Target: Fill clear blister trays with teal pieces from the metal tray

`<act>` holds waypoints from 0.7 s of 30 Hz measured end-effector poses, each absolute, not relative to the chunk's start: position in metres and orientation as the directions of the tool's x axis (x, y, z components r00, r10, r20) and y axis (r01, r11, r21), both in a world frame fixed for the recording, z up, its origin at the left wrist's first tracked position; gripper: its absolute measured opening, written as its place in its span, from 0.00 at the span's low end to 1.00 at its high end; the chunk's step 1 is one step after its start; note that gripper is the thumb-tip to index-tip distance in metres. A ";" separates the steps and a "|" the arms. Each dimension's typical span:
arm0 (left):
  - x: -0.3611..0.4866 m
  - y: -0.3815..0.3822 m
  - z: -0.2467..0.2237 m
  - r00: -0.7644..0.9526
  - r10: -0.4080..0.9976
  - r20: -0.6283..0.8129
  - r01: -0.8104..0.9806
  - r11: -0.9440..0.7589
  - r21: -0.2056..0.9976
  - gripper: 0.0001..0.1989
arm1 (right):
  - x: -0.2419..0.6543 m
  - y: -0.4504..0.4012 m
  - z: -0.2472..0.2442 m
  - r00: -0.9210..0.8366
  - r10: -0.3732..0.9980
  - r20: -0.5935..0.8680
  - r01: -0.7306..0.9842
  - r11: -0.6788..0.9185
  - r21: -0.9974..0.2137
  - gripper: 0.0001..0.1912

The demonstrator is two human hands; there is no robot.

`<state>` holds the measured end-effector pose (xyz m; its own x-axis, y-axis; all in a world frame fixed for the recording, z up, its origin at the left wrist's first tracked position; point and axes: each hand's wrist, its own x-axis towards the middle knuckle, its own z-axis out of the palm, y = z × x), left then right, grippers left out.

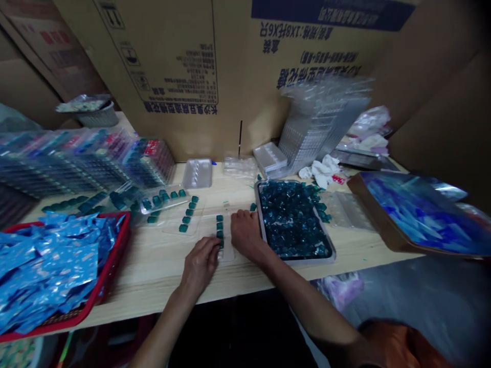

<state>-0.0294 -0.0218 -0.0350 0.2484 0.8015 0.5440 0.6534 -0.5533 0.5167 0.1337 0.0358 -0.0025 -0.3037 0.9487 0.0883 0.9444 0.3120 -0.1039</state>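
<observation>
My left hand (200, 261) is closed, its thumb and fingertips pinched at a small teal piece (220, 244). That piece lies at the lower end of a column of several glossy teal pieces (220, 226) in a clear plastic tray (228, 250) on the table. Curled in on itself, my right hand (245, 231) rests over the tray's right side; what its fingers hold, if anything, is hidden. Just right of it stands a white-rimmed tray (333, 254) heaped with loose teal pieces (291, 217).
A red basket (125, 240) of blue packets (65, 255) stands at left. Stacked filled clear packs (76, 158) are behind it. A tall stack of clear trays (314, 128) leans near the cardboard box (230, 66). At right is a carton (378, 232) of blue film pieces.
</observation>
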 end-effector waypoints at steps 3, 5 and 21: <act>-0.030 -0.021 -0.035 0.229 0.830 0.508 0.674 -0.512 0.533 0.08 | 0.144 0.042 0.004 -0.307 0.945 0.113 0.939 0.320 -0.124 0.11; -0.031 -0.018 -0.035 0.230 0.847 0.480 0.680 -0.493 0.543 0.08 | 0.173 0.044 0.017 -0.196 0.965 0.176 0.966 0.221 -0.134 0.10; 0.081 0.080 0.013 0.316 0.926 0.207 0.736 -0.377 0.563 0.09 | 0.363 0.043 0.037 0.156 0.892 0.423 0.967 -0.050 -0.250 0.18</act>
<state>0.0811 0.0802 0.0130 0.3162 0.9258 0.2070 0.7357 -0.3771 0.5626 0.3631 0.0429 0.0368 0.1557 0.8925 0.4234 0.9668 -0.0498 -0.2505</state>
